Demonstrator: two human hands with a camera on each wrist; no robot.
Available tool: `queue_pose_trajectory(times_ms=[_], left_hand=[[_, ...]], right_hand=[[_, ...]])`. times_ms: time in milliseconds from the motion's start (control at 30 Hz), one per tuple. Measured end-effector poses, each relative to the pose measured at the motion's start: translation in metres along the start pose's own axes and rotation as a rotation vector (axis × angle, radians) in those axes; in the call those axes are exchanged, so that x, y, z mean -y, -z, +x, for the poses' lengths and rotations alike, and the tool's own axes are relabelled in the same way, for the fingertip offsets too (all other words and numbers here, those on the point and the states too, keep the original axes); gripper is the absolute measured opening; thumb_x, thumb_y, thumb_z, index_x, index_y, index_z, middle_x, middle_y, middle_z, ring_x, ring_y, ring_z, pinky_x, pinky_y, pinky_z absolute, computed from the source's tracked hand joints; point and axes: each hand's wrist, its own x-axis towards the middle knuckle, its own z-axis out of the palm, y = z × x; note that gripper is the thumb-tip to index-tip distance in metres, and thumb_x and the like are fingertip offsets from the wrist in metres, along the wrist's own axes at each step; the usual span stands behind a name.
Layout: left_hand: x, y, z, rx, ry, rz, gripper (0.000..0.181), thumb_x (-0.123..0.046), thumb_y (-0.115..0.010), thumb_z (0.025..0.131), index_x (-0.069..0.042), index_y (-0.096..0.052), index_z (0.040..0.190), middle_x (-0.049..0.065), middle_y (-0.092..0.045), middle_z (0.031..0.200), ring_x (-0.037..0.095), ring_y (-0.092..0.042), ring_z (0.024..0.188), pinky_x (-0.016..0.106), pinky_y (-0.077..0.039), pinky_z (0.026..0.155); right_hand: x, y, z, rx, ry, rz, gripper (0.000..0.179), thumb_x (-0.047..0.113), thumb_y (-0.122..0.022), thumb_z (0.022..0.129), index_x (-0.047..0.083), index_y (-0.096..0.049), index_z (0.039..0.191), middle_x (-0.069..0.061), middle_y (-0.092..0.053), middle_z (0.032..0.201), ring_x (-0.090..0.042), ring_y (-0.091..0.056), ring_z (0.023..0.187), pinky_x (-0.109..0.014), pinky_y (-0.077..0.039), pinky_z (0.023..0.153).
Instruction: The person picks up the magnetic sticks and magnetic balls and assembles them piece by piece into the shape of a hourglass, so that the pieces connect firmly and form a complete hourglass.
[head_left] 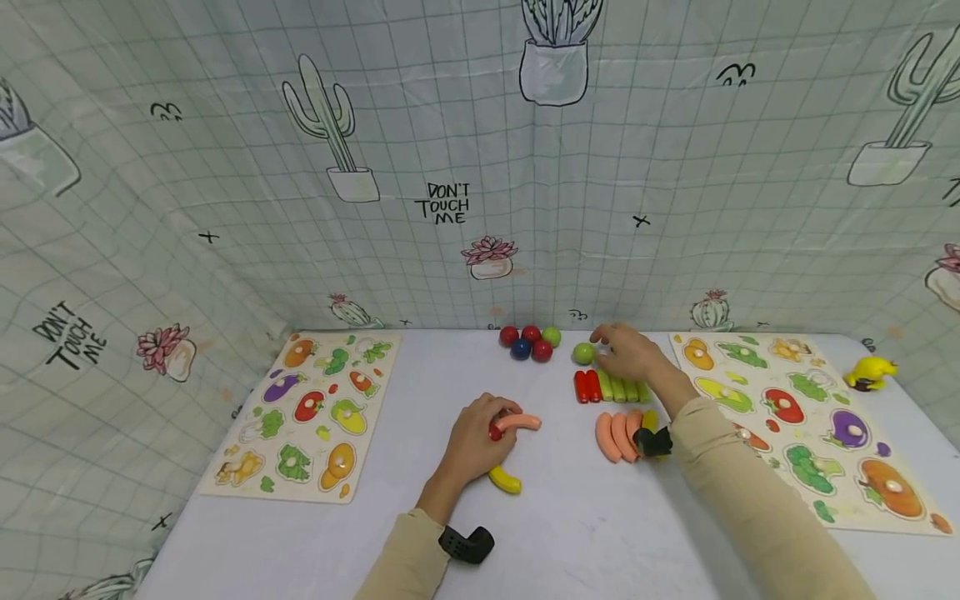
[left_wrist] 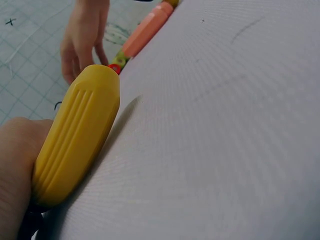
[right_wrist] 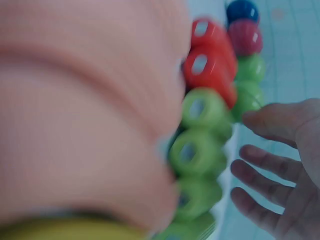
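Observation:
My left hand (head_left: 477, 431) curls its fingers round a pink toy sausage (head_left: 525, 422) and a small round red piece (head_left: 495, 432), both partly covered by the fingers. Just below that hand lies a yellow toy banana (head_left: 506, 480); in the left wrist view the ridged banana (left_wrist: 80, 135) covers the fingers. Farther back, my right hand (head_left: 626, 352) has its fingers spread, the thumb right at a green ball (head_left: 583, 353). In the right wrist view the thumb tip meets that green ball (right_wrist: 247, 101).
In front of the right hand is a row of red cylinders (head_left: 587, 387) and green cylinders (head_left: 622, 388). Nearer are several sausages (head_left: 609, 437) beside a yellow piece (head_left: 649, 419). Red, blue and green balls (head_left: 531, 335) cluster at the back. Picture boards (head_left: 375, 475) flank both sides; a yellow toy (head_left: 870, 372) sits far right.

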Motion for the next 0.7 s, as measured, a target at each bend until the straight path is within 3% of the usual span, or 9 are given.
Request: queue_pose_trajectory(times_ms=[167, 300, 433, 700], left_hand=[[0.002, 0.001, 0.002, -0.007, -0.008, -0.003, 0.021, -0.014, -0.067, 0.082, -0.019, -0.064, 0.103, -0.002, -0.059, 0.096, 0.01, -0.047, 0.078, 0.025, -0.035, 0.071], [0.003, 0.001, 0.003, -0.006, -0.009, -0.015, 0.022, -0.015, -0.067, 0.082, -0.02, -0.064, 0.103, -0.002, -0.059, 0.096, 0.011, -0.048, 0.079, 0.025, -0.036, 0.072], [0.002, -0.002, 0.003, -0.001, -0.005, -0.018, 0.021, -0.015, -0.067, 0.083, -0.02, -0.064, 0.103, -0.002, -0.06, 0.097, 0.01, -0.048, 0.079, 0.025, -0.036, 0.073], [0.004, -0.003, 0.001, -0.019, -0.029, -0.002, 0.021, -0.015, -0.067, 0.082, -0.019, -0.064, 0.102, -0.003, -0.06, 0.096, 0.009, -0.047, 0.077, 0.024, -0.035, 0.072]], right_hand=[[0.032, -0.001, 0.003, 0.039, 0.052, -0.077, 0.036, 0.017, -0.059, 0.089, 0.008, -0.055, 0.124, -0.021, -0.054, 0.124, -0.034, -0.057, 0.105, -0.054, -0.049, 0.084], [0.051, -0.009, 0.007, 0.038, 0.071, -0.137, 0.032, 0.014, -0.059, 0.089, 0.01, -0.059, 0.12, -0.014, -0.058, 0.113, -0.027, -0.06, 0.09, -0.047, -0.051, 0.077], [0.053, -0.017, 0.009, 0.024, 0.072, -0.135, 0.029, 0.011, -0.06, 0.088, 0.009, -0.061, 0.116, -0.011, -0.057, 0.105, -0.024, -0.059, 0.084, -0.044, -0.05, 0.076], [0.048, -0.015, 0.01, -0.038, 0.047, -0.026, 0.029, 0.017, -0.061, 0.089, 0.01, -0.06, 0.117, -0.014, -0.059, 0.115, -0.027, -0.058, 0.09, -0.048, -0.05, 0.081]])
